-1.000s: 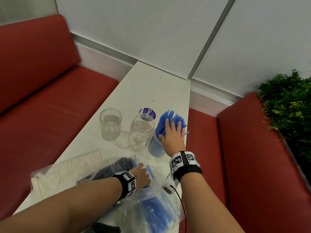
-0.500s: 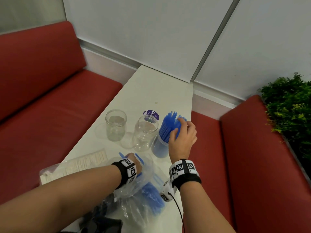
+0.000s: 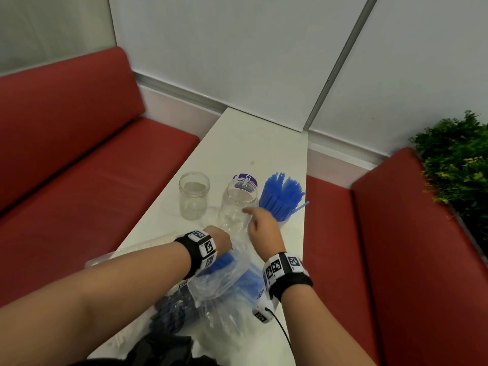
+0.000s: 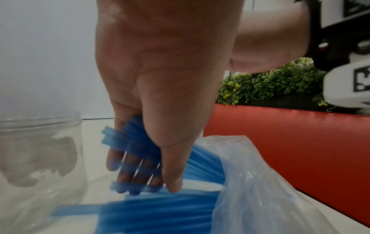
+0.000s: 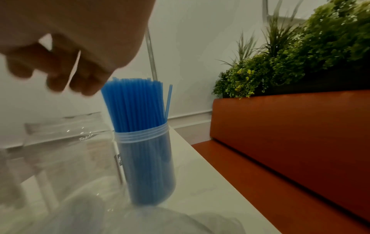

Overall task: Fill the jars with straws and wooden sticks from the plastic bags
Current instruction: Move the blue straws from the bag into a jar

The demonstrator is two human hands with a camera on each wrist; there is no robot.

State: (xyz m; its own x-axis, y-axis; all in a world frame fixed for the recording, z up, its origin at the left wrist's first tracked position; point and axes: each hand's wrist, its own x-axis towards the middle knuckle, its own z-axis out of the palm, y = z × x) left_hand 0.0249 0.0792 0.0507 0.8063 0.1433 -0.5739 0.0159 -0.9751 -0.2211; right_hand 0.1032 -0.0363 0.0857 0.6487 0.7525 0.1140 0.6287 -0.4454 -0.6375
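**A:** Straws first, from the head view: a full jar of them stands just right of the middle jar, which has nothing in it. The left hand sits just in front of that jar, at the mouth of the plastic bag. The right hand hangs beside the jar, empty.

**B:** And the left wrist view?

**A:** Fingers and thumb are curled round a fanned bundle of blue straws, half out of the bag, near the middle jar. The fan is loose; I judge a few could slip out or catch on the plastic.

**B:** Right wrist view?

**A:** The right hand's fingers are loosely bent and hold nothing, close above the full jar. One straw leans out already; a brush could knock it over the table edge.
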